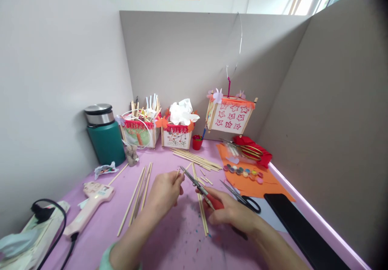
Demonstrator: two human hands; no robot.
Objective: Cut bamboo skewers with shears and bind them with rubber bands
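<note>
Left hand (166, 189), right hand (227, 211): one thin pale wooden stick (188, 166), one red-handled metal cutting tool (214, 202).
Above the smooth purple tabletop (182, 237), left fingers pinch the stick beside the tool's slim jaws; right fingers wrap the handles. Two long straight wooden sticks (202, 213) lie between.

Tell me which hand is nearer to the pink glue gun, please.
Left. The left hand is across wooden sticks from the glue gun; the right hand, holding a red-handled tool, is farther, beyond the left.
</note>
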